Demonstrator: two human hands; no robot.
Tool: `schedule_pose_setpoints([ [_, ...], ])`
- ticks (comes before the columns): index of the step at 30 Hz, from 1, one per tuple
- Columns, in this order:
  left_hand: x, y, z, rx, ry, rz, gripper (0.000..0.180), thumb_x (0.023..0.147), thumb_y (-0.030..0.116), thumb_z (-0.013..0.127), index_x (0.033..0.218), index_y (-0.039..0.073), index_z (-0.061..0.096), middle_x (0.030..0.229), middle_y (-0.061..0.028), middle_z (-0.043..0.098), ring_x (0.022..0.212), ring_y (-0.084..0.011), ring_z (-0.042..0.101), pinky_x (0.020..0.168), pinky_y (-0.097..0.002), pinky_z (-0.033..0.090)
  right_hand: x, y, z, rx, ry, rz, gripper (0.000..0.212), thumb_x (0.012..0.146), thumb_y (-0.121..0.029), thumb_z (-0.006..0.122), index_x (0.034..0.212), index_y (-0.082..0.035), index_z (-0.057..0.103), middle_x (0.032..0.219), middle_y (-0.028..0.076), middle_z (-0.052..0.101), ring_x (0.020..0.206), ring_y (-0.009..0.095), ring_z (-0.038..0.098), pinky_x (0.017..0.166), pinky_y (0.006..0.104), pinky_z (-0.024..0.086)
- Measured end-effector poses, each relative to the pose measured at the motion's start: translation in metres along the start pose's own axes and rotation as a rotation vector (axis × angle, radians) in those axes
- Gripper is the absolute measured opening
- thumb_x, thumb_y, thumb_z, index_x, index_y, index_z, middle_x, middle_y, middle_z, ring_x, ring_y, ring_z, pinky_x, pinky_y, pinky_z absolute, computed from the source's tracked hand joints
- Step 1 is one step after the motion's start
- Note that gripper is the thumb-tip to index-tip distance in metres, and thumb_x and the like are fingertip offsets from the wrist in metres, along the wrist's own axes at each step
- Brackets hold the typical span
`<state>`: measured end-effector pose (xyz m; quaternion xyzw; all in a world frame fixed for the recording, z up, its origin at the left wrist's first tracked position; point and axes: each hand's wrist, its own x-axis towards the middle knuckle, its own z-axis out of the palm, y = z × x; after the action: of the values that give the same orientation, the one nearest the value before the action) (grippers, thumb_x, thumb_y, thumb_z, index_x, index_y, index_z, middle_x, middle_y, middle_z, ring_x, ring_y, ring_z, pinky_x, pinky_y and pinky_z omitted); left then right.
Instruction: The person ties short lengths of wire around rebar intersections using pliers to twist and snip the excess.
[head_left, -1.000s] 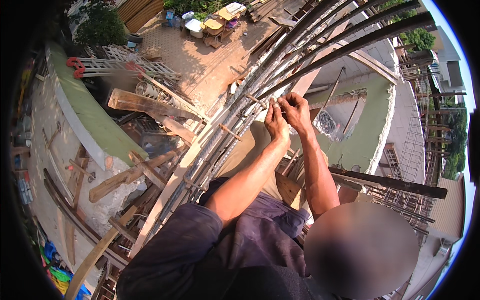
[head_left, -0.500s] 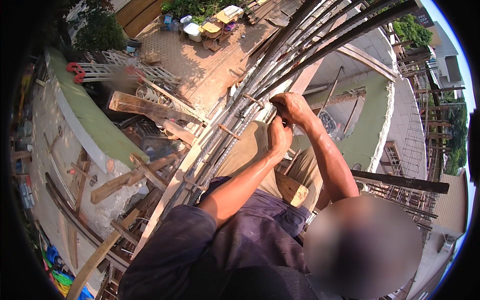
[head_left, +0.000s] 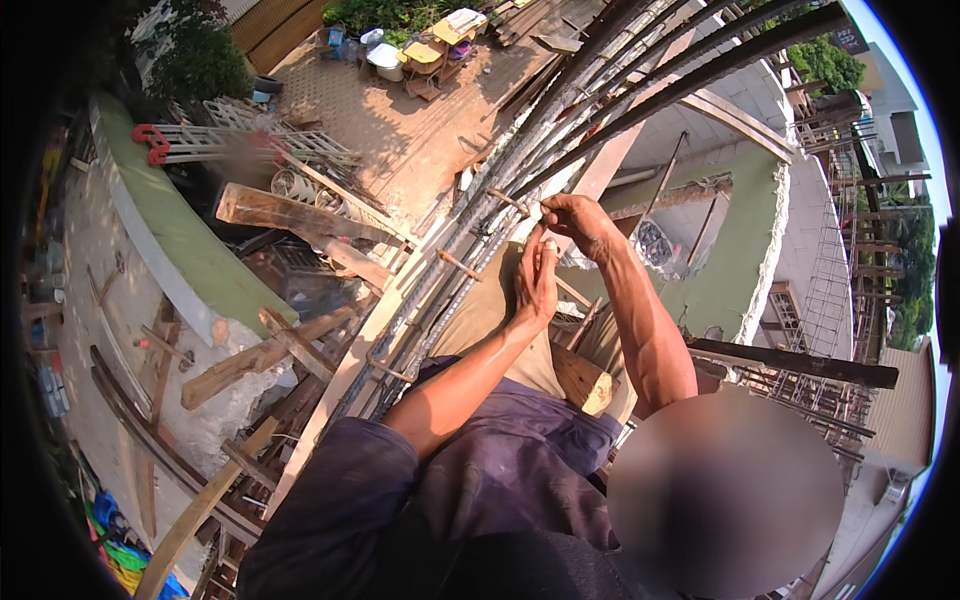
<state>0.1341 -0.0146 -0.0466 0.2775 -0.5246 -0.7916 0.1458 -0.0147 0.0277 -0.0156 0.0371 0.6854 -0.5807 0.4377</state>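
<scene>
My right hand point(head_left: 582, 226) is closed in a pinch beside the bundle of steel reinforcing bars point(head_left: 478, 235). A small whitish spot point(head_left: 535, 213) shows at its fingertips; whether it is a held piece or bright light, I cannot tell. Just below and to its left, my left hand point(head_left: 537, 283) has its fingers stretched out toward the bars, with the thumb alongside. Nothing clear shows in it. A rusty steel stirrup point(head_left: 508, 202) crosses the bars close to my right fingertips, and another stirrup point(head_left: 460, 265) lies lower along the bundle.
A long timber board point(head_left: 345, 385) runs beside the bars, whose loose ends fan out at upper right. Rough timber beams point(head_left: 300, 215) and an aluminium ladder point(head_left: 215, 147) are at left. A broken green wall point(head_left: 735, 240) stands at right. The paved ground point(head_left: 400, 150) lies far below.
My hands have come slightly apart. The left has shifted left and its fingers have straightened; the right has turned, its fingertips still near the stirrup, where a whitish spot now shows.
</scene>
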Motion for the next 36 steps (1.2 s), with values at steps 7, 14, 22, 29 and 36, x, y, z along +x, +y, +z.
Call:
schedule_pose_setpoints([
  [7,0.021,-0.025,0.021,-0.16,0.205,-0.187,0.069,0.097,0.059,0.047,0.147,0.014,0.031,0.135,-0.0082,0.045,0.118,-0.0202,0.047,0.094,-0.0402,0.04,0.008,0.016,-0.004,0.329,-0.178,0.106,0.025,0.095,-0.024,0.054,0.072,-0.012,0.056,0.062,-0.004,0.052,0.061,0.013,0.051,0.061,0.0328,0.045],
  [14,0.056,0.0,0.005,-0.619,-0.047,-0.327,0.061,0.1,0.056,0.047,0.151,0.023,0.037,0.153,-0.0025,0.038,0.141,-0.0204,0.034,0.113,-0.0436,0.027,0.046,-0.042,-0.045,-0.417,0.613,-0.459,0.067,0.089,-0.032,0.064,0.142,0.001,0.042,0.12,0.027,0.064,0.115,0.035,0.062,0.1,0.0429,0.045],
  [22,0.059,-0.012,0.028,-1.266,-0.295,-0.514,0.023,0.095,0.029,0.063,0.116,0.02,0.067,0.122,0.0044,0.068,0.119,-0.0169,0.06,0.097,-0.0393,0.052,0.124,-0.09,-0.102,-0.355,0.695,-0.578,0.058,0.086,-0.035,0.067,0.136,-0.01,0.056,0.121,0.018,0.067,0.116,0.033,0.062,0.103,0.0398,0.045],
  [29,0.077,-0.008,-0.007,-1.054,-0.279,-0.34,0.02,0.098,0.026,0.061,0.1,0.006,0.064,0.095,-0.0049,0.067,0.089,-0.0156,0.063,0.08,-0.0299,0.055,0.115,-0.099,-0.055,-0.228,0.9,-0.69,0.041,0.085,-0.041,0.069,0.109,-0.008,0.067,0.108,0.02,0.065,0.106,0.038,0.061,0.09,0.0456,0.047],
  [36,0.047,0.0,0.027,-0.997,-0.169,-0.409,0.024,0.097,0.034,0.063,0.1,0.01,0.061,0.081,0.0002,0.058,0.073,-0.0123,0.054,0.068,-0.0258,0.049,0.079,-0.142,-0.14,0.328,1.043,-1.123,0.03,0.099,-0.031,0.058,0.102,-0.002,0.052,0.086,0.009,0.065,0.09,0.025,0.066,0.076,0.0369,0.052],
])
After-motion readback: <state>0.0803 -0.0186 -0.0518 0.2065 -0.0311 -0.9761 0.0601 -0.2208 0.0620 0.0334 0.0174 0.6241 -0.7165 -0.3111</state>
